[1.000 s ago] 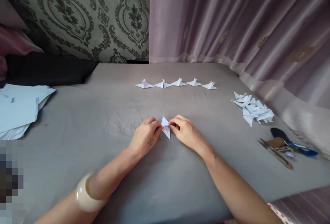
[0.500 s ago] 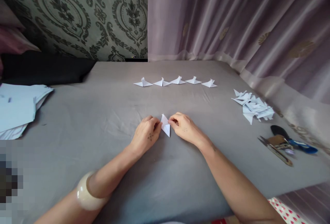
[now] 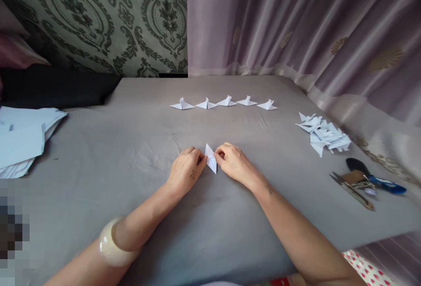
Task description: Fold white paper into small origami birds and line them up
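Observation:
Between my hands, a small folded white paper (image 3: 211,159) shaped like a slim diamond has a crease across its middle. My left hand (image 3: 188,168) pinches its left side between thumb and fingers. On the right edge, the closed thumb and fingertips of my right hand (image 3: 234,163) grip the same paper. My fingers partly cover both side corners. Farther back on the grey cloth, several finished paper cranes (image 3: 226,101) stand in a row, wings spread.
To the right lies a heap of folded white paper pieces (image 3: 329,136). Nearer are blue-handled scissors (image 3: 386,184) and a pointed metal tool (image 3: 355,193) beside a brown piece. A stack of white paper sheets (image 3: 21,139) and a black cloth (image 3: 59,86) lie at the left.
My right hand has shifted slightly left, closer to the paper's edge. The folded paper's top now looks like a single point. The left hand has hardly moved.

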`<action>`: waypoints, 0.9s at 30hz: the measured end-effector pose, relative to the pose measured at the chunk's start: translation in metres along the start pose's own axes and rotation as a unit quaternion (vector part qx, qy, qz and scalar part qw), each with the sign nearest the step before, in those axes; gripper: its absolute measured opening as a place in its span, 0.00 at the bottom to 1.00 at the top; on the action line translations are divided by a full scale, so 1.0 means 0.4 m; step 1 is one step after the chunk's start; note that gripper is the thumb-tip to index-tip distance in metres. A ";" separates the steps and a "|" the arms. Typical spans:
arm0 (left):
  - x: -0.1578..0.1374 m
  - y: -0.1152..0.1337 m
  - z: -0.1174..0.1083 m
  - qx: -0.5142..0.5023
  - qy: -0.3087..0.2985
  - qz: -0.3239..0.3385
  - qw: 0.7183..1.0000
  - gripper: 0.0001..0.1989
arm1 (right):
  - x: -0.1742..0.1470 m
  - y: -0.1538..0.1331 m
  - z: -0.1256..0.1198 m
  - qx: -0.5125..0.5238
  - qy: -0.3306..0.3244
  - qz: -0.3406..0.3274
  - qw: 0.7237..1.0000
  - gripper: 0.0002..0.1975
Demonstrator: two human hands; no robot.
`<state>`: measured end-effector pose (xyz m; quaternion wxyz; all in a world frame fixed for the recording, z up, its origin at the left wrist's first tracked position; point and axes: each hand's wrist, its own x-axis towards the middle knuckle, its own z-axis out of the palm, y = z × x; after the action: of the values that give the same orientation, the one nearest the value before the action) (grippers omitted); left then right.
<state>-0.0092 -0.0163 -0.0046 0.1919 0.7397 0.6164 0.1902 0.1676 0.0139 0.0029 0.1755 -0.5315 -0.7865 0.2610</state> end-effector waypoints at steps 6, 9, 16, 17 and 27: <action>-0.008 0.004 0.002 0.061 0.035 0.107 0.992 0.09 | -0.010 -0.008 0.002 -0.023 0.016 -0.019 0.999 0.04; -0.013 0.011 -0.002 0.114 -0.007 0.187 0.976 0.12 | -0.029 -0.027 0.004 -0.059 0.014 -0.054 0.997 0.09; -0.046 0.040 -0.015 0.217 -0.061 0.174 0.959 0.16 | -0.070 -0.054 0.006 -0.190 -0.022 -0.078 0.978 0.18; -0.050 0.041 -0.015 0.219 -0.060 0.173 0.958 0.17 | -0.073 -0.056 0.004 -0.198 -0.024 -0.077 0.977 0.18; -0.071 0.029 -0.019 0.172 -0.040 0.146 0.973 0.15 | -0.100 -0.066 -0.013 -0.242 -0.040 -0.048 0.968 0.22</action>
<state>-0.0081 -0.0459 0.0065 0.0561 0.8505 0.5171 0.0779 0.1656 -0.0300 0.0230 0.0220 -0.5085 -0.8574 0.0754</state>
